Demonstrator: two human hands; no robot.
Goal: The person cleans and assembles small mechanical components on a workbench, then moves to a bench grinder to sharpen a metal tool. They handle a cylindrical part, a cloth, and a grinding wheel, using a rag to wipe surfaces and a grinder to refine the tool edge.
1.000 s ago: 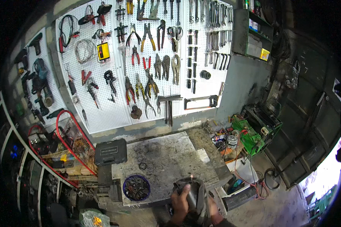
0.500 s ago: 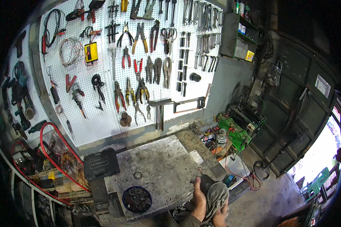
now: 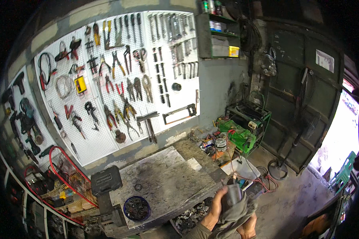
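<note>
My left hand (image 3: 215, 209) is closed around a dark, smooth-sided object (image 3: 231, 196) beyond the bench's front right corner. Motion smears this object, so its kind is unclear. A grey cloth (image 3: 238, 215) drapes over its lower right part. From below, my right hand (image 3: 248, 228) grips the cloth, its fingers partly hidden in the folds. To the left of my hands, an open drawer (image 3: 174, 228) under the bench top holds many small metal parts.
On the worn bench (image 3: 163, 175) sit a round bowl (image 3: 126, 215) of small metal parts and a black case (image 3: 106, 180). Hand tools hang on a white pegboard (image 3: 133, 115) behind. A white bin (image 3: 243, 169) and red cables lie to the right, near a green-framed cart (image 3: 267, 119).
The view has shifted, with the wall tools now farther left. My hands, the dark object and the cloth appear farther right, and more of the drawer with metal parts shows.
</note>
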